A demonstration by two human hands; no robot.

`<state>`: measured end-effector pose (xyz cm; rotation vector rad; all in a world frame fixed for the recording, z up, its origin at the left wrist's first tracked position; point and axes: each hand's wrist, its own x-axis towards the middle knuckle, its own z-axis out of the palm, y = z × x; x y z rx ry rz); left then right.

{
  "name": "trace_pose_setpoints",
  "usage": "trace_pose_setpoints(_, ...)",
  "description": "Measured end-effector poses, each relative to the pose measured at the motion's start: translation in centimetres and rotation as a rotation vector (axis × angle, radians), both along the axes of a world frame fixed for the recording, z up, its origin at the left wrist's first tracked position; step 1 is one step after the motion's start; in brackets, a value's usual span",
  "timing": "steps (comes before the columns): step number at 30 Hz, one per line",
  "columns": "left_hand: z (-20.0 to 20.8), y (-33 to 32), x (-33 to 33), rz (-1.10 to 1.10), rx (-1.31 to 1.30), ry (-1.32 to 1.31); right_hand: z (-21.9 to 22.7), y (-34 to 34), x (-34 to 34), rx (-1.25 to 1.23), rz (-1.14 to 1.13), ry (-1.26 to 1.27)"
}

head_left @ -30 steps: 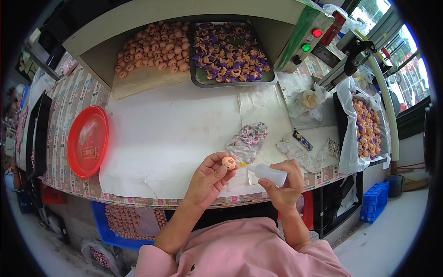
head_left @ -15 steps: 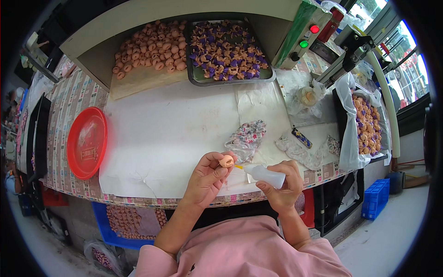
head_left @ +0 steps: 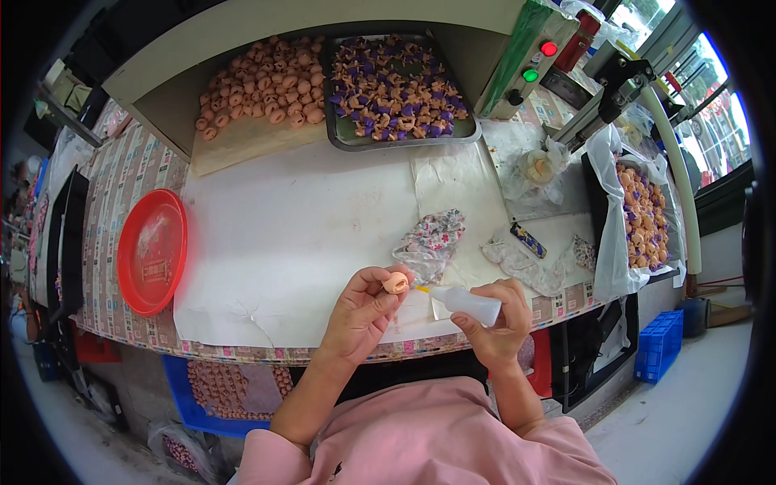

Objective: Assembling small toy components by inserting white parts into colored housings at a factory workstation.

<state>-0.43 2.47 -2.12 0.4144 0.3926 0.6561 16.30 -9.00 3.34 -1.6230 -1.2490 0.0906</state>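
Observation:
Between the thumb and fingers of my left hand (head_left: 362, 314) is a small peach-coloured doll head (head_left: 395, 283), hollow, with an opening facing up and to the right. My right hand (head_left: 503, 323) is wrapped round a translucent white squeeze bottle (head_left: 469, 306). The bottle lies tilted on its side, its thin yellow nozzle pointing left at the doll head. Nozzle tip and head are very close; whether they touch I cannot tell. Both hands are above the front edge of the paper-covered table (head_left: 275, 242). A crumpled floral cloth (head_left: 432, 245) lies just beyond them.
A heap of hollow peach heads (head_left: 267, 81) fills the shelf's left; a dark tray (head_left: 334, 137) of peach-and-purple pieces is beside it. At left sits a red plastic basin (head_left: 152, 283). A lined box (head_left: 602, 174) of similar pieces stands right, near a small dark-blue wrapper (head_left: 528, 241).
The bottle's nozzle has drawn back slightly to the right from the doll head. My left hand keeps its hold on the head almost unmoved.

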Motion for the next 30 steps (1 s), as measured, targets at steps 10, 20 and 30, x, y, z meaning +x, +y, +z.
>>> trace_pose_setpoints(10, 0.9, -0.1, -0.2, -0.017, -0.165, -0.094, -1.8, 2.4, 2.4, -0.129, -0.091, 0.065)
trace_pose_setpoints(20, 1.7, -0.2, -1.2, -0.106, -0.192, -0.255, 2.8, 8.6, 6.9, -0.133, 0.041, -0.294)
trace_pose_setpoints(30, 4.3, -3.3, 1.0, -0.097, -0.138, -0.199, 2.1, 22.3, 14.5, -0.135, 0.156, -0.744)
